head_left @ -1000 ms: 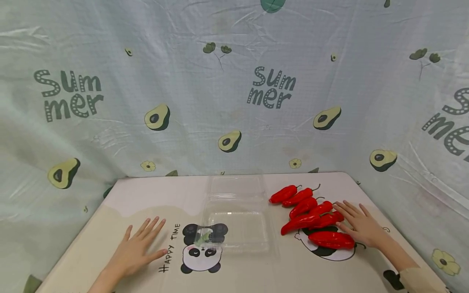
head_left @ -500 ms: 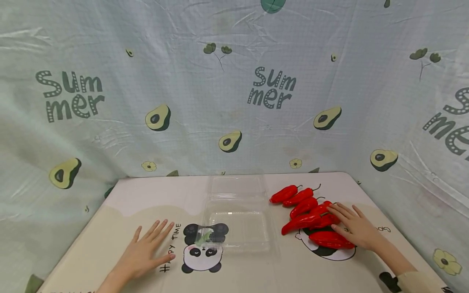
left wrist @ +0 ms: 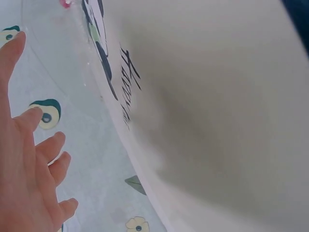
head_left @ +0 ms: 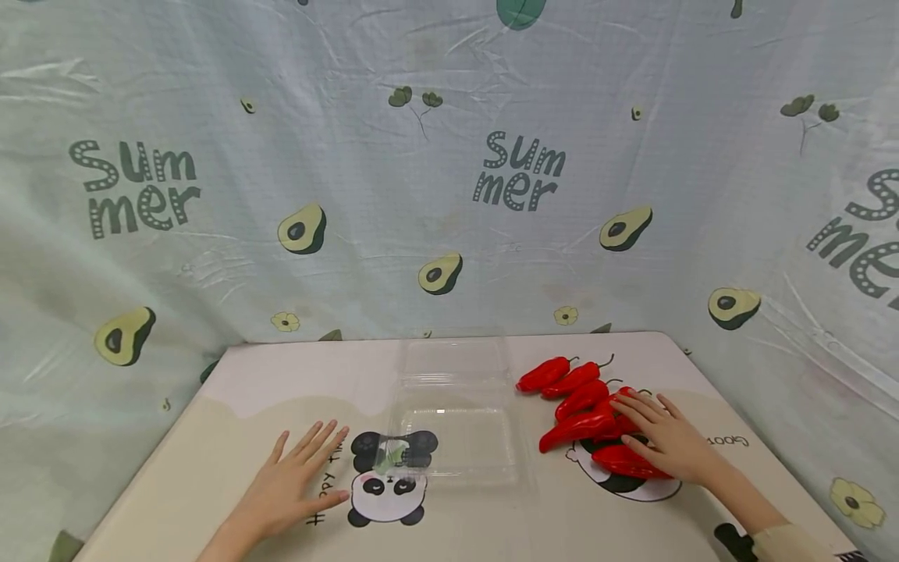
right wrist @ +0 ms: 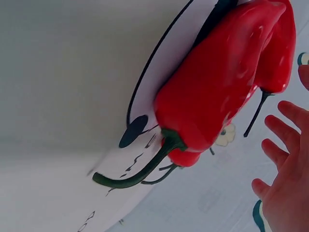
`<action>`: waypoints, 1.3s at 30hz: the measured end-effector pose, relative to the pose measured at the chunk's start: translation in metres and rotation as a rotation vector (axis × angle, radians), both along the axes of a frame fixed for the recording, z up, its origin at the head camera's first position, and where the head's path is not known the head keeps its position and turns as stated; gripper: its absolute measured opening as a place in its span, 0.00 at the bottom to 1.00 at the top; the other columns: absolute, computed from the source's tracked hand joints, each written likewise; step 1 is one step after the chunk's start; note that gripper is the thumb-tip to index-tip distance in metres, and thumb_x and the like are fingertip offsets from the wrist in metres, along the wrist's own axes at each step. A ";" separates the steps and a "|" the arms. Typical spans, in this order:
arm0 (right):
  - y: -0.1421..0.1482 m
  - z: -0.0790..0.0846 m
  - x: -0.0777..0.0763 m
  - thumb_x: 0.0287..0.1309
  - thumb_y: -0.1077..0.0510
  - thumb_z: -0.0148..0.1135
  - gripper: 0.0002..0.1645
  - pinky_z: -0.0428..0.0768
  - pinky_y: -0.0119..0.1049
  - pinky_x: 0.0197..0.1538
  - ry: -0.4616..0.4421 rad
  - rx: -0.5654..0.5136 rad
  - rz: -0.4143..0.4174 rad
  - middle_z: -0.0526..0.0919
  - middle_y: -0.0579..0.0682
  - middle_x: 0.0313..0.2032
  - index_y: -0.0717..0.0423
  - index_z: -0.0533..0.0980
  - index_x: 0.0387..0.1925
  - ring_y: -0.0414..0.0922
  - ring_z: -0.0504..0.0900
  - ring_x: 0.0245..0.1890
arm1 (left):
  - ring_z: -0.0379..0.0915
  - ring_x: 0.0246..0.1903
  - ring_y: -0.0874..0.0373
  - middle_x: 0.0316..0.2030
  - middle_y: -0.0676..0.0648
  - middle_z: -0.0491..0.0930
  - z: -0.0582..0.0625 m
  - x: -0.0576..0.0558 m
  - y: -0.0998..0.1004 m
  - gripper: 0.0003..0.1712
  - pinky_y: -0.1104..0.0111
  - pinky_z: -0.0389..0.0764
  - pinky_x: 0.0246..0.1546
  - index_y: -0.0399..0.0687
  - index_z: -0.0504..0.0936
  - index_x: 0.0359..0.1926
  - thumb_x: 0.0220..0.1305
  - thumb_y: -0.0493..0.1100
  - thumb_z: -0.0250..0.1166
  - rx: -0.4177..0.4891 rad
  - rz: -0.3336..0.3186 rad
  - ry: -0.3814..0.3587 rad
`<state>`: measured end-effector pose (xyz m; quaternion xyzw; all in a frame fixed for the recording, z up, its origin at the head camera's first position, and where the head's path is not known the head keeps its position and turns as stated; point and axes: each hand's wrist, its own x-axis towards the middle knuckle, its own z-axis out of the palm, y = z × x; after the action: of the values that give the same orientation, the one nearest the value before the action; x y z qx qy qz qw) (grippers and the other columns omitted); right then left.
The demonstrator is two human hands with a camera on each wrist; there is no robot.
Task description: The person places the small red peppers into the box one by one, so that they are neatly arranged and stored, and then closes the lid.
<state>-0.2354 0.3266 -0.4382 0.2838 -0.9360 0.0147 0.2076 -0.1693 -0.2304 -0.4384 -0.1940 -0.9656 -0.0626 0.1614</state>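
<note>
Several glossy red chili peppers with dark green stems lie in a loose group on the right of the table. Over the nearer ones hovers my right hand, fingers spread, hiding parts of them; in the right wrist view a large red pepper lies beside that hand. My left hand is spread over the table's left side, holding nothing; the left wrist view has its fingers apart. Between the hands stands a clear plastic clamshell box with its lid folded back.
The table has a pale cover printed with a panda and lettering. Behind it and along the right side hangs a light curtain with avocado and "summer" prints.
My right hand has moved left, further over the peppers. The left hand has shifted right, toward the printed panda. Peppers and box stay where they were.
</note>
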 end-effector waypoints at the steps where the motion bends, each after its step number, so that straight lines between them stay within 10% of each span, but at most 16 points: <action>1: -0.002 0.001 0.000 0.53 0.45 0.56 0.31 0.20 0.24 0.63 0.004 0.004 0.008 0.71 0.54 0.56 0.52 0.67 0.58 0.51 0.61 0.59 | 0.14 0.61 0.81 0.65 0.49 0.60 0.001 0.000 0.002 0.46 0.75 0.10 0.58 0.64 0.56 0.66 0.46 0.71 0.57 -0.001 -0.004 -0.001; 11: -0.020 0.007 0.004 0.52 0.46 0.58 0.32 0.18 0.24 0.63 -0.034 0.013 0.005 0.71 0.54 0.56 0.53 0.68 0.57 0.53 0.64 0.58 | 0.17 0.63 0.78 0.63 0.47 0.63 0.006 0.000 0.014 0.46 0.73 0.13 0.61 0.59 0.60 0.65 0.45 0.70 0.58 -0.021 -0.073 0.111; 22: -0.038 0.006 0.001 0.50 0.48 0.60 0.32 0.18 0.24 0.62 -0.033 -0.007 0.040 0.70 0.51 0.58 0.50 0.67 0.58 0.53 0.61 0.60 | 0.19 0.65 0.76 0.66 0.48 0.57 0.013 -0.007 0.029 0.47 0.73 0.14 0.62 0.64 0.52 0.67 0.47 0.68 0.59 0.016 -0.112 0.077; 29: -0.048 0.008 0.000 0.52 0.48 0.59 0.32 0.41 0.49 0.68 -0.123 -0.037 0.015 0.68 0.49 0.60 0.47 0.65 0.60 0.52 0.60 0.62 | 0.48 0.67 0.54 0.66 0.48 0.58 0.016 -0.011 0.039 0.45 0.75 0.13 0.61 0.59 0.58 0.66 0.49 0.69 0.56 0.023 -0.116 0.041; 39: -0.058 0.009 -0.005 0.48 0.48 0.63 0.35 0.17 0.24 0.61 -0.038 0.012 0.074 0.70 0.50 0.58 0.49 0.67 0.59 0.52 0.62 0.60 | 0.54 0.65 0.49 0.66 0.46 0.57 0.016 -0.022 0.048 0.46 0.60 0.30 0.67 0.57 0.56 0.67 0.49 0.67 0.58 0.045 -0.141 0.012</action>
<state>-0.2408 0.2689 -0.4293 0.3192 -0.9288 0.0224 0.1872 -0.1909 -0.1820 -0.4220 -0.2582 -0.9469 -0.0945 0.1668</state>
